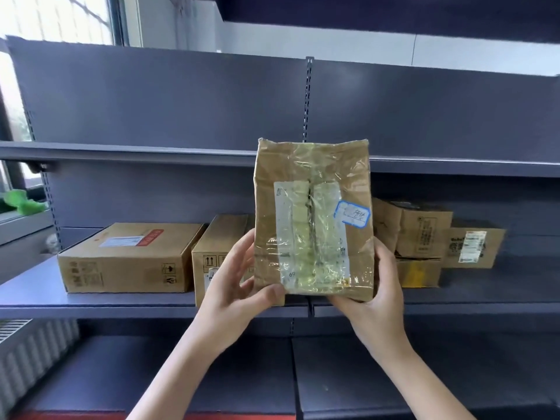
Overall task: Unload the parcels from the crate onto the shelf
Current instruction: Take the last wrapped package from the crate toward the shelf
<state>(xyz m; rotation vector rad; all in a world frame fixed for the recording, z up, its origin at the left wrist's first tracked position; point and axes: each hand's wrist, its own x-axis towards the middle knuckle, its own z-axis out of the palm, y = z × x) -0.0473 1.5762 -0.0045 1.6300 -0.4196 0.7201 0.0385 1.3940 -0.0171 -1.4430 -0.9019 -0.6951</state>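
I hold the taped parcel [313, 219] upright above the shelf [91, 298] front edge, left hand [233, 286] and right hand [375, 295] each pinching a lower corner; it looks light, soft-walled, with slippery tape.

Left hand [233, 286]: raised, palm turned inward — thumb curled over the parcel's [312, 213] lower front corner, fingers spread along its left side.
Right hand [377, 295]: cupped under the lower right corner, fingers behind, thumb up the right edge.
Arms: both bare forearms reach up from below, converging.
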